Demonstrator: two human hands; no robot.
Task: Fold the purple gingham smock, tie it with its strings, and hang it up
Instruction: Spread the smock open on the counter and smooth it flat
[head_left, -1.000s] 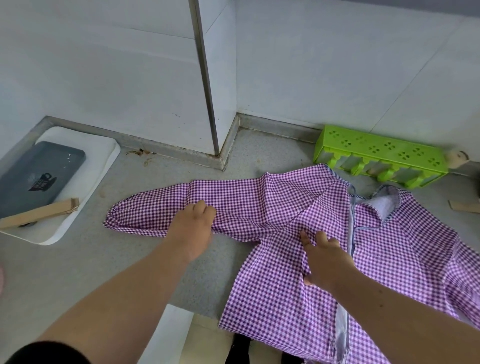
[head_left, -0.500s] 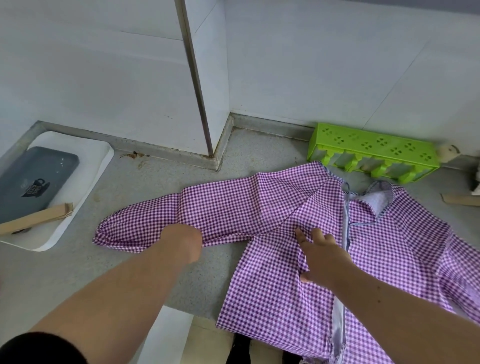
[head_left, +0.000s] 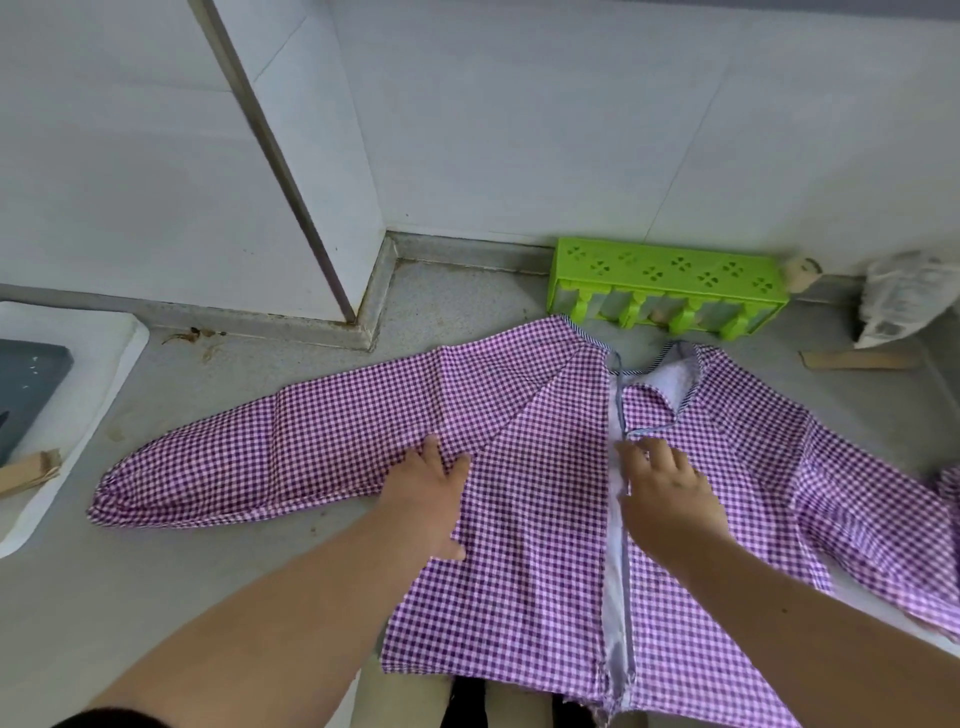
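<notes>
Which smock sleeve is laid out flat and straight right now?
The left sleeve, stretched flat across the counter beyond the left hand. The right sleeve is rumpled.

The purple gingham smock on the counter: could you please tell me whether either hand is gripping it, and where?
Neither grips the purple gingham smock. The left hand presses flat at the armpit, the right hand by the centre opening.

Under my palms the smock is thin, matt woven cloth. The counter looks like speckled, dull stone, the green rack glossy plastic, the wall tiles smooth.
</notes>
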